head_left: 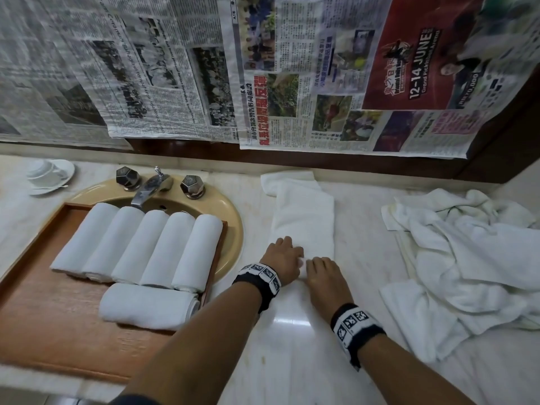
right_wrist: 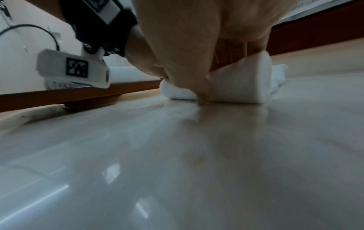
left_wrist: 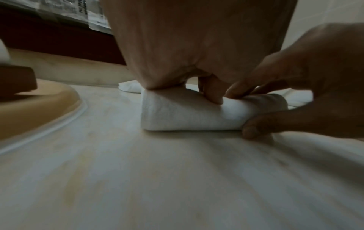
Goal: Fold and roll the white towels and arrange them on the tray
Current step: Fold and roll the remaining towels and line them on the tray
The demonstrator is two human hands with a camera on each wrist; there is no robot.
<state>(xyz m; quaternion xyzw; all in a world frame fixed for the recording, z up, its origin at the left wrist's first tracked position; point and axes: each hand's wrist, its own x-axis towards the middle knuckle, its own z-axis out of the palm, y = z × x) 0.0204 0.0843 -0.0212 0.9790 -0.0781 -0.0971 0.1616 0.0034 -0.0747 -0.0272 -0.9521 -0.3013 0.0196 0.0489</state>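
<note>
The towel (head_left: 304,217), part-rolled at its near end, is gripped by both the left hand (head_left: 282,255) and right hand (head_left: 324,277); the tray (head_left: 43,317) with six rolls sits at 9 o'clock.

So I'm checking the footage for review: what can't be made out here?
- Head view: both hands cover the rolled end of the towel.
- Head view: pile of loose towels is tangled and cut by the right edge; count unclear.
- Head view: newspaper small print is illegible.
- Right wrist view: palm hides the fingers.
</note>
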